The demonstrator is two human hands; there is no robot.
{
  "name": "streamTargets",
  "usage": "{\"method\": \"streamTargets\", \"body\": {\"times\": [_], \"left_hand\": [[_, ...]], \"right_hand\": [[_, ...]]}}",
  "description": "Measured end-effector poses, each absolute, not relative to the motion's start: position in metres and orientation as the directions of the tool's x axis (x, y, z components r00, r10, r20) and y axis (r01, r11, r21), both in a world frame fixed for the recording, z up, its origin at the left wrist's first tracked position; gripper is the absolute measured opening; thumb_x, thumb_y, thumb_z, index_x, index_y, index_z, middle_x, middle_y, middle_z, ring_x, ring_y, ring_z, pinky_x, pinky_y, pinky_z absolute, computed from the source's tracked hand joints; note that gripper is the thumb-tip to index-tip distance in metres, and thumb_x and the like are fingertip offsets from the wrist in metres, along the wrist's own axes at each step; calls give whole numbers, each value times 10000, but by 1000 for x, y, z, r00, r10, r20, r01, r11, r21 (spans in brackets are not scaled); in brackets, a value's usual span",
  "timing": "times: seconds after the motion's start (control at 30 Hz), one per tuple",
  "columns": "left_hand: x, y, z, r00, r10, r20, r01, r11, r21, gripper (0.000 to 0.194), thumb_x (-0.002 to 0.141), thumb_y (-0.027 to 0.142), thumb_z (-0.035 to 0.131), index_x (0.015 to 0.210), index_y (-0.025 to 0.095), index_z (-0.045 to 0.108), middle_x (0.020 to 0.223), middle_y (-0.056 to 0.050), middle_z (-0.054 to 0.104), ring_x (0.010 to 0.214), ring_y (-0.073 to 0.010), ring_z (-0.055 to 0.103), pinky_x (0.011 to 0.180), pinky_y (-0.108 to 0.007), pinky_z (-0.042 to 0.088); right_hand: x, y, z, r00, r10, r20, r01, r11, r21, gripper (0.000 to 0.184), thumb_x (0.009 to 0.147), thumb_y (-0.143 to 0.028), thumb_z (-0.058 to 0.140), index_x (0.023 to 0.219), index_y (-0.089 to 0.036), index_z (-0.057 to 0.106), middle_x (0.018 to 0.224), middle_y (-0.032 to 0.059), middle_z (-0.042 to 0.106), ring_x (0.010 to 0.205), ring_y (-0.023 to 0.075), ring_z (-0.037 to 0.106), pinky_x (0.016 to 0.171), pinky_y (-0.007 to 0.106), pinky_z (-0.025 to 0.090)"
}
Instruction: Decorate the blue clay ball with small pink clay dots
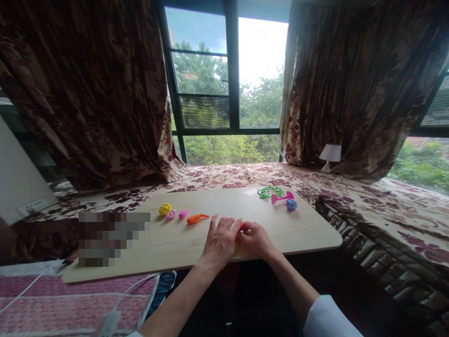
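My left hand (221, 238) lies palm down near the front edge of the light wooden board (298, 229), its fingers stretched out and apart. Right beside it, my right hand (257, 238) has its thumb and fingers pinched around a small orange piece (241, 226); most of that piece is hidden between the hands. Just left of my left fingertips lies a carrot-shaped orange lump (194, 219) with a thin tail. Farther left are a bright pink oval lump (183, 214), a pale pink lump (170, 215) and a crumpled yellow lump (165, 208).
At the board's far right lie a tangle of green loops (270, 191), a magenta piece with round ends (282, 197) and a blue-and-pink knobbly ball (291, 204). A blurred patch covers the left side. Beyond stands a small white lamp (330, 154) on the floral cloth (228, 177).
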State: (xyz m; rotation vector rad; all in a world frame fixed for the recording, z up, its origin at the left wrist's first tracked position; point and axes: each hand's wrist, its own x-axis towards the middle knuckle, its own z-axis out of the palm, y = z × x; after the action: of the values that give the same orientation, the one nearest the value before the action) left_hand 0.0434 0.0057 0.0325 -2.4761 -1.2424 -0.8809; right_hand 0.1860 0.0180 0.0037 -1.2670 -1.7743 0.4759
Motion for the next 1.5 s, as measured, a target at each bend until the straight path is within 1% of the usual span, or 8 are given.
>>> {"method": "streamTargets", "body": {"times": [0.27,0.6,0.77,0.93,1.1,1.23,1.4,1.5], "left_hand": [[42,5,33,456,652,605,802,-595,38,433,818,135,389,1230,227,485,1079,-85,590,1020,-244,487,1035,-495,140],[41,5,33,425,672,607,762,-627,160,508,800,105,396,1288,247,419,1164,-91,552,1088,-244,463,1038,-508,132],[41,7,28,388,708,591,702,-642,309,440,783,116,437,1185,260,541,1134,-83,581,1092,-254,469,1044,-519,118],[38,23,24,279,804,525,585,-576,571,401,801,209,442,1191,215,534,1104,-65,624,1051,-212,533,975,-407,339],[38,35,22,236,883,405,421,-468,777,297,819,347,488,988,158,641,976,-73,673,932,-188,605,856,-362,456],[40,37,21,227,914,336,347,-399,849,238,823,321,526,957,141,603,964,-50,645,885,-169,604,813,-405,469],[44,40,17,199,932,302,333,-354,874,243,829,329,514,964,140,587,940,-42,630,826,-158,603,749,-371,491],[41,43,15,178,932,317,340,-360,869,235,817,344,529,902,138,603,873,-29,641,779,-146,605,737,-359,488]], "right_hand": [[186,18,3,-103,883,458,614,419,-669,179,724,-185,516,783,-233,678,699,-18,676,683,144,574,692,234,418],[186,18,3,-112,880,461,641,418,-643,169,747,-203,517,795,-238,675,704,-19,677,677,142,573,700,237,405],[186,18,3,-112,883,457,653,412,-636,156,750,-204,520,783,-229,671,716,-12,676,693,146,570,711,243,405],[186,18,3,-114,882,458,657,413,-631,179,756,-217,526,850,-247,675,749,-7,681,743,160,571,726,253,404],[188,18,3,-126,881,457,657,419,-627,161,765,-235,527,818,-249,678,731,-13,676,744,162,572,718,256,407],[188,17,4,-131,876,464,651,428,-627,164,769,-245,534,846,-260,677,769,-14,683,781,168,575,737,262,407],[188,17,6,-143,873,465,641,440,-629,173,767,-218,533,834,-268,684,772,-14,686,776,171,581,743,271,413],[188,17,5,-139,867,478,630,450,-633,219,761,-228,543,941,-259,665,856,-1,684,831,182,580,780,289,416]]}}
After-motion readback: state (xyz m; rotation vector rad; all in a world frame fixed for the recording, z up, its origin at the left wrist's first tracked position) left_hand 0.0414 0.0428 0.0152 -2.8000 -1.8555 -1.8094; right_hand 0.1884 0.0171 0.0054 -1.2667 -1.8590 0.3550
